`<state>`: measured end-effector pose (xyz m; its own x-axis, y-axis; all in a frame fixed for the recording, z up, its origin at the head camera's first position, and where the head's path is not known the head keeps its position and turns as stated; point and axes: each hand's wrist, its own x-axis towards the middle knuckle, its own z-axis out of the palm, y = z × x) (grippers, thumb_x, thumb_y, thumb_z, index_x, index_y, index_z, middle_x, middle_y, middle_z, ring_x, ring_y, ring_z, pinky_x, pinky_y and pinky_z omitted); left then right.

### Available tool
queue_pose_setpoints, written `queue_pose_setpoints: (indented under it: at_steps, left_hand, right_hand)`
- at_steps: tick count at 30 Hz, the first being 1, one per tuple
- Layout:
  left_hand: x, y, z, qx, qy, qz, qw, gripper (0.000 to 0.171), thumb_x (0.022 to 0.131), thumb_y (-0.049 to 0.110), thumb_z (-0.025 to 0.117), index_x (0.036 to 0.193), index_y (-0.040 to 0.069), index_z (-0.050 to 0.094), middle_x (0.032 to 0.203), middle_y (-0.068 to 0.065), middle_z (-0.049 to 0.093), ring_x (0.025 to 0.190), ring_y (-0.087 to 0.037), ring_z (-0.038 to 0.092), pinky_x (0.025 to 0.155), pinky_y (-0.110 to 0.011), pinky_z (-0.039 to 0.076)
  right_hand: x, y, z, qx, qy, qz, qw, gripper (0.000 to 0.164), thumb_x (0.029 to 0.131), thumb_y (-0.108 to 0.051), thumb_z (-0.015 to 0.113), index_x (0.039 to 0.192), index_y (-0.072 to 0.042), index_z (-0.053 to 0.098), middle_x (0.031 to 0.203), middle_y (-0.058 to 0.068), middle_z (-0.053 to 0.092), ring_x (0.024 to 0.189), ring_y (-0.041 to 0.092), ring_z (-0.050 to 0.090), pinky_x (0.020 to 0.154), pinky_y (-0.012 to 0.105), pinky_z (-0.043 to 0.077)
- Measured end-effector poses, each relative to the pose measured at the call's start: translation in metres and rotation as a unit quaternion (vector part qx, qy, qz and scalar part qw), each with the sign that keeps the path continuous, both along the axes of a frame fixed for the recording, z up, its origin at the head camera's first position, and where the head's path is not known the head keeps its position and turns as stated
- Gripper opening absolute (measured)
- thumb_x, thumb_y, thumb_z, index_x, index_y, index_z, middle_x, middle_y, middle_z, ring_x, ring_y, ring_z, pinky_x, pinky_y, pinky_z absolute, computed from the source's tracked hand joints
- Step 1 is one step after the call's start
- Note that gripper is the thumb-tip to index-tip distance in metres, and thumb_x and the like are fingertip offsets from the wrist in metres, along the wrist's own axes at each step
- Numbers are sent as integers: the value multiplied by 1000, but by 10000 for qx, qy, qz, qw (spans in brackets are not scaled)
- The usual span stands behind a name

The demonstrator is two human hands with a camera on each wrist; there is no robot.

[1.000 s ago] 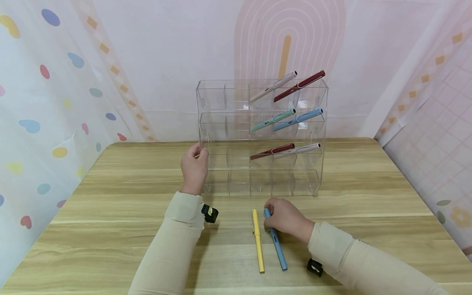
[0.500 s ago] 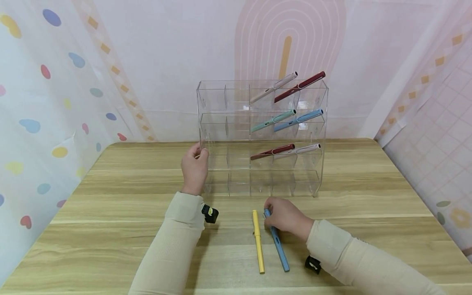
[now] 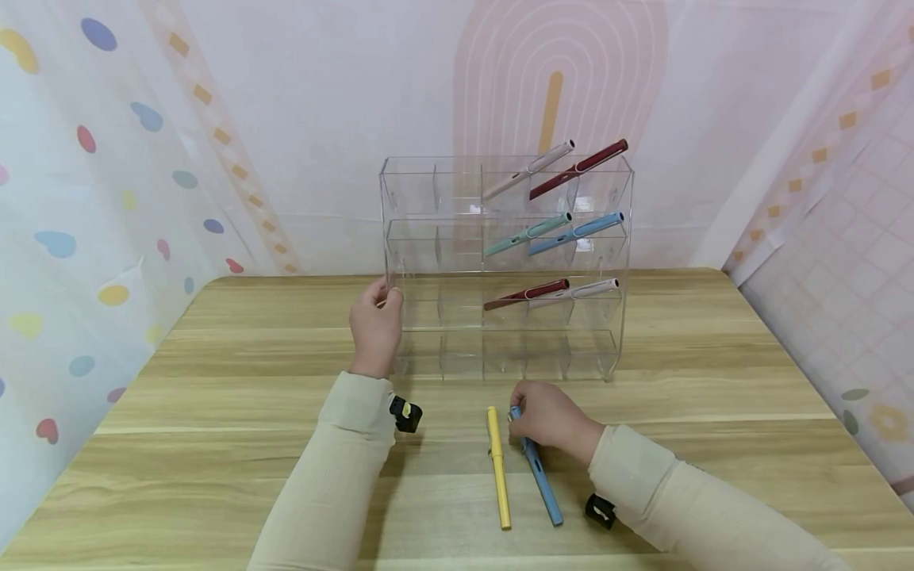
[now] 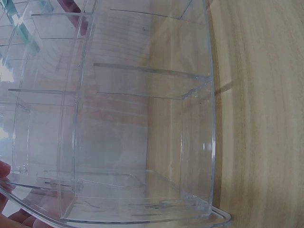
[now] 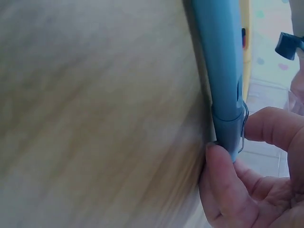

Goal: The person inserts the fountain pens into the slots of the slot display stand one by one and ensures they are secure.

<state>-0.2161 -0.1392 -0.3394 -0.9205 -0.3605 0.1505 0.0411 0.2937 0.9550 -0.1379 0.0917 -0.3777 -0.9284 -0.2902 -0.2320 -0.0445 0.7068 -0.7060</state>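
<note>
My left hand point(image 3: 376, 329) grips the left side panel of a clear acrylic pen rack point(image 3: 462, 317), thumb in front. In the left wrist view only some fingertips point(image 4: 4, 169) show at the edge of that rack point(image 4: 212, 142). On the table in front of the rack, my right hand point(image 3: 553, 416) pinches a blue pen point(image 3: 544, 484) by its clip end. The right wrist view has the thumb and fingers on either side of the blue pen's cap point(image 5: 228, 128), close over the wood. Just left of it lies a yellow pen point(image 3: 500, 476), roughly parallel.
Several pens lean in the rack's right-hand compartments: pale pink point(image 3: 550, 156) and dark red point(image 3: 585, 166) on top, mint point(image 3: 531, 232) and light blue point(image 3: 581, 231) below, then dark red point(image 3: 528, 294) and pale point(image 3: 589, 289). A patterned cloth point(image 3: 321, 119) hangs behind the table point(image 3: 214, 444).
The blue pen's near end has swung slightly right, with my right hand and wrist turning a little. My left hand stays on the rack, and the yellow pen has not moved.
</note>
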Motion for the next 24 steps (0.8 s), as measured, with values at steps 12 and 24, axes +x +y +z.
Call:
queue_pose_setpoints:
  at_steps: [12,24]
  left_hand:
    - [0,0,1,99,-32,27,9999,37,95,14,47,128,6,62,113,-16,63,112,-27,57,86,-39,46]
    - [1,0,1,123,-1,5,9999,37,94,14,47,128,6,62,113,-16,63,112,-27,57,87,-39,46]
  right_hand:
    - [-7,14,15,-831,-384,-425,9949,26,79,-1,63,104,0,59,79,7,58,48,12,46,48,26,46]
    - [-12,32,43,-1935,-346,-870,9766,33,86,-3,62,116,7,52,88,8,51,71,16,55,62,38,56]
